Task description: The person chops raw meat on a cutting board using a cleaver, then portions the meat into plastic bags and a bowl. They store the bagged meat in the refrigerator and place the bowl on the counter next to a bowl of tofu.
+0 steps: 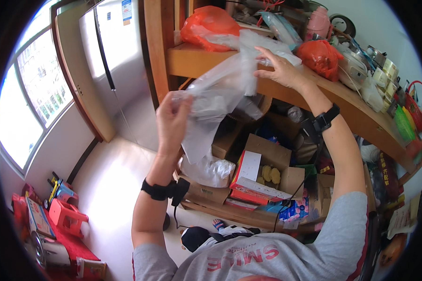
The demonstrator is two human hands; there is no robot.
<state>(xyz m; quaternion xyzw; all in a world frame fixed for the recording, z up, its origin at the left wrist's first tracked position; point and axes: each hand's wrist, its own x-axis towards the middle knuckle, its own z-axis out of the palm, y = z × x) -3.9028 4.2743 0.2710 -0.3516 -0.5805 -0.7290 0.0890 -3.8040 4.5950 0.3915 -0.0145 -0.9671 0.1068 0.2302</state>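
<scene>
A clear plastic bag stretches across the space before my chest, pinched at its left end by my left hand. Its other end reaches up to the edge of the wooden shelf. My right hand is raised beside that upper end, thumb and fingers spread. Whether its fingertips touch the film is hard to see. Behind my right hand, more crumpled clear plastic lies on the shelf, between a red plastic bag and a second red bag.
Below the shelf sit an open cardboard box with yellowish lumps inside and a white plastic bag. A pink thermos and a rice cooker stand on the shelf. A refrigerator is at left; a red toy-like item lies lower left.
</scene>
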